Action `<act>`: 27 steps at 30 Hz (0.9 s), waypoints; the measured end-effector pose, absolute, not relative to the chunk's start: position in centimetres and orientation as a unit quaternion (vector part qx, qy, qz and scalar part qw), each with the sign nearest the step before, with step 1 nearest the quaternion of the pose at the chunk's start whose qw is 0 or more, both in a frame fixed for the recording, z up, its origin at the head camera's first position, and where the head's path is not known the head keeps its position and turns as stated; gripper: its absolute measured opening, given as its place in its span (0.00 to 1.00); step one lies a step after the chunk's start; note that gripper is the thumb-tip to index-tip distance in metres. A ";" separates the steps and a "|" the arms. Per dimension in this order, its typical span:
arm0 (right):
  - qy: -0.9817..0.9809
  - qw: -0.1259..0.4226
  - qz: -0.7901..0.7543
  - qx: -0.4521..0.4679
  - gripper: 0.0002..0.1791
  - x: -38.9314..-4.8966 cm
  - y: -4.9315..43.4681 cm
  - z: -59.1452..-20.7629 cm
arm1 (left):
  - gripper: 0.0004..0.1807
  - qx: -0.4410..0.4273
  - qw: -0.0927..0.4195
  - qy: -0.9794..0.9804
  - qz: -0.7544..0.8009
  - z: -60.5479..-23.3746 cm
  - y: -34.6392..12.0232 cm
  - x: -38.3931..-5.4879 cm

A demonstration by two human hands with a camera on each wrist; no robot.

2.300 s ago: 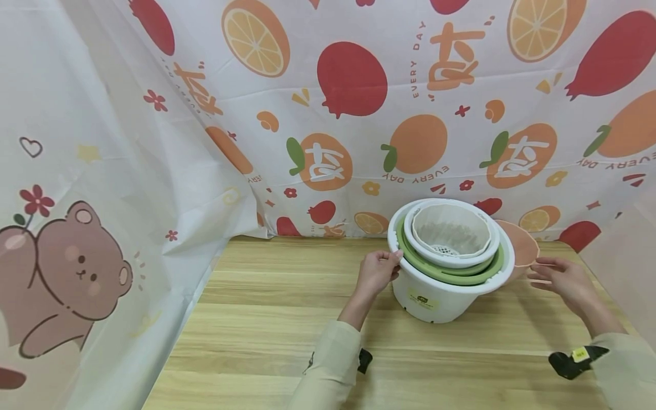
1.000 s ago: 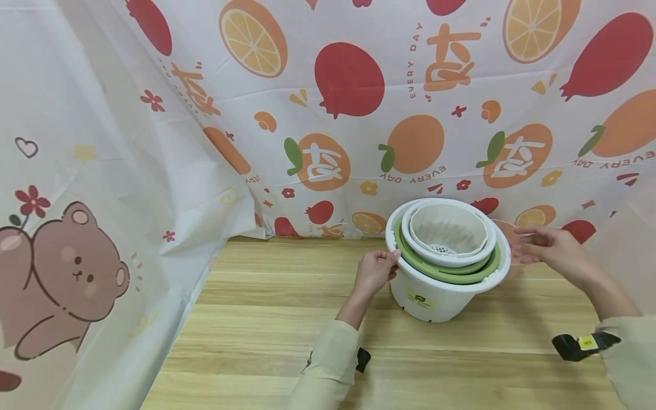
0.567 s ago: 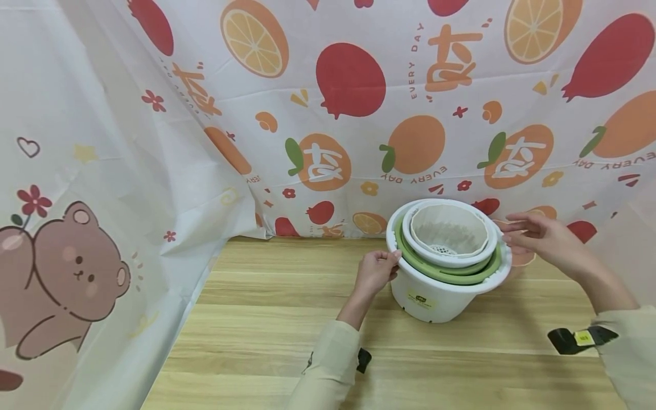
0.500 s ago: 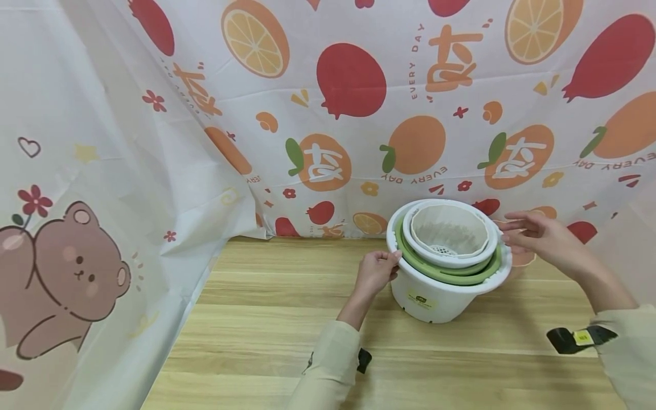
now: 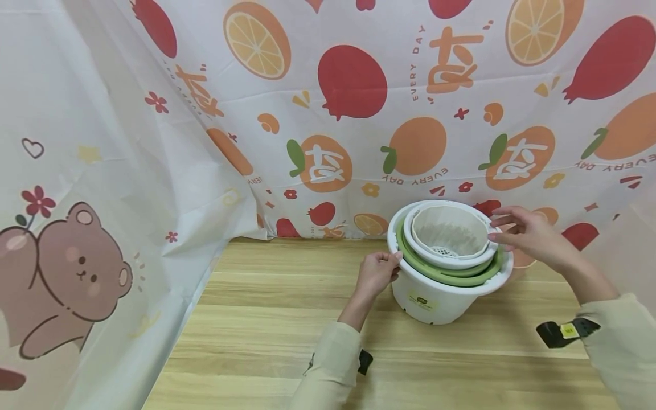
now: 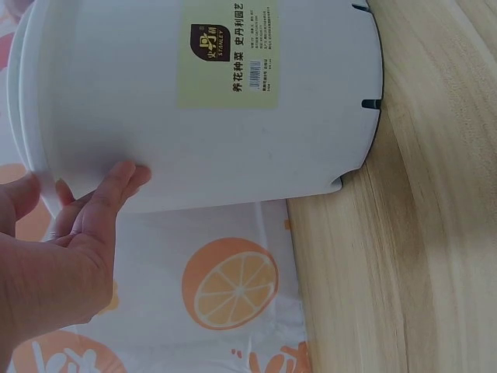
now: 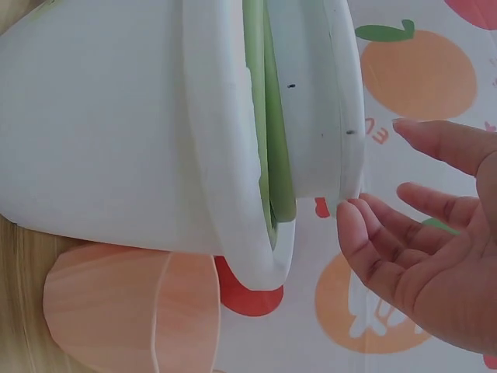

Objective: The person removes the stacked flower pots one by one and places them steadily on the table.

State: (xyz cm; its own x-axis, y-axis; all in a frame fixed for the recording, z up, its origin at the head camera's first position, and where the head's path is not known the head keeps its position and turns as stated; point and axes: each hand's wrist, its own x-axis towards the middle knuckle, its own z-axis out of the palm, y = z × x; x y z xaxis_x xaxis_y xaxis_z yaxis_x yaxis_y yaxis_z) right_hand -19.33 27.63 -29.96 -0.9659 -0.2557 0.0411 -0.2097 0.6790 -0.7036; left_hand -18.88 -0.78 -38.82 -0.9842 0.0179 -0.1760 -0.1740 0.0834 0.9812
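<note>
A large white flowerpot (image 5: 427, 299) with a label (image 6: 229, 74) stands upright on the wooden table. Nested in it are a green pot (image 5: 435, 274), a smaller white pot (image 5: 456, 263) and a fluted cream pot (image 5: 451, 225) innermost. My left hand (image 5: 376, 274) pinches the big pot's rim at its left side, thumb on top and fingers underneath. On the other side, my right hand (image 5: 535, 238) is at the smaller white pot's rim. In the right wrist view its fingertips (image 7: 351, 221) are right at that rim, with the thumb held apart.
A peach-coloured pot (image 7: 132, 311) stands behind the big pot's right side, partly hidden. The wooden table (image 5: 287, 324) stretches left and forward. A fruit-print cloth (image 5: 353, 148) hangs along the back edge, and a bear-print cloth (image 5: 169, 239) covers the left.
My right hand has moved left and up from the peach pot, past the big pot's rim, to the smaller white pot's rim. The left hand keeps its hold; the pots have stayed put.
</note>
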 end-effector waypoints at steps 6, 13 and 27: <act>0.922 0.034 -0.367 -0.118 0.33 -19.6 27.1 -29.8 | 0.16 -0.053 0.070 0.735 0.672 -38.8 -0.8 -18.9; 0.930 0.044 -0.353 -0.096 0.36 -20.0 26.5 -29.7 | 0.16 -0.051 0.072 0.729 0.679 -38.8 -0.8 -18.8; 0.953 0.018 -0.293 -0.072 0.36 -21.0 25.0 -30.2 | 0.16 -0.049 0.071 0.727 0.681 -38.8 -0.8 -18.8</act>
